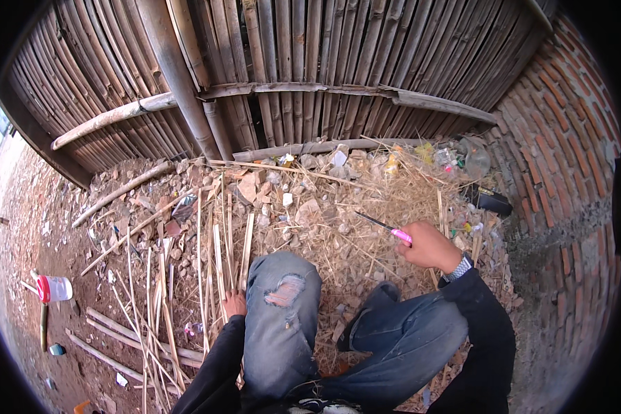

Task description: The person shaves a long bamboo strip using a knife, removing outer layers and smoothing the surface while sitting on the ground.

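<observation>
My right hand (428, 246), with a watch at the wrist, is closed round the pink handle of a knife (401, 236). Its narrow dark blade points up and left over the rubble and straw. Beside my left knee, my left hand (234, 304) is low among pale bamboo strips (219, 252). Its fingers bend down onto one strip, and the knee and sleeve partly hide the grip. More long strips (160, 293) lie loosely crossed on the ground to the left of that hand.
A bamboo-slat fence (310, 55) rises ahead, and a brick wall (559, 138) borders the right. Stones and litter (310, 207) cover the ground along the fence. A black box-like object (490, 201) lies by the wall. At far left is a red-and-white container (54, 289); bamboo poles (121, 188) lie nearer.
</observation>
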Motion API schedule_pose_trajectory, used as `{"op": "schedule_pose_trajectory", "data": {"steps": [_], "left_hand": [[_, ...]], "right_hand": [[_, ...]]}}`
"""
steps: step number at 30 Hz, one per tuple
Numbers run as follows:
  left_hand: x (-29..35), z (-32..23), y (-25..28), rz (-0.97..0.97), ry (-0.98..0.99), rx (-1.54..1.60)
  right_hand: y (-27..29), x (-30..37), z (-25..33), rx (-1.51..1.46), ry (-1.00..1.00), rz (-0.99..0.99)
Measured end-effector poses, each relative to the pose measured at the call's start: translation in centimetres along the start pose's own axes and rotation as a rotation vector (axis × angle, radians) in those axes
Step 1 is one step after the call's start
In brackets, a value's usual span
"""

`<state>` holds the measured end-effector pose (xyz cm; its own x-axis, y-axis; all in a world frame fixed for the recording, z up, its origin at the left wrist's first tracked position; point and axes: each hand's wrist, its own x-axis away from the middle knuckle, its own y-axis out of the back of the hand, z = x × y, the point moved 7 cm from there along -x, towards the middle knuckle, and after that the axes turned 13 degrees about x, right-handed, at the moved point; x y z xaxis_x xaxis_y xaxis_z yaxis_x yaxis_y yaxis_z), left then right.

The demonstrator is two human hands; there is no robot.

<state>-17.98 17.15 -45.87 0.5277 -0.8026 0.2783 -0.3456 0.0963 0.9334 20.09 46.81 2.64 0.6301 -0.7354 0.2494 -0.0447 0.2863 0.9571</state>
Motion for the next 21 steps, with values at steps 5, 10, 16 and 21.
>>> {"op": "schedule_pose_trajectory", "data": {"steps": [5, 10, 16, 21], "left_hand": [[-1.1, 2.1, -2.7, -0.140, 0.110, -0.092], [1.0, 1.2, -1.2, -0.251, 0.180, -0.002], [4.0, 0.0, 4.9, -0.123, -0.049, -0.035], [3.8, -0.8, 4.0, -0.163, -0.074, -0.111]], "right_hand": [[0.6, -0.1, 0.5, -0.012, 0.027, 0.001], [0.2, 0.7, -0.6, -0.005, -0.050, 0.064], [0.1, 0.4, -0.4, -0.019, -0.046, 0.079], [-0.2, 0.1, -0.6, -0.030, -0.041, 0.068]]}}
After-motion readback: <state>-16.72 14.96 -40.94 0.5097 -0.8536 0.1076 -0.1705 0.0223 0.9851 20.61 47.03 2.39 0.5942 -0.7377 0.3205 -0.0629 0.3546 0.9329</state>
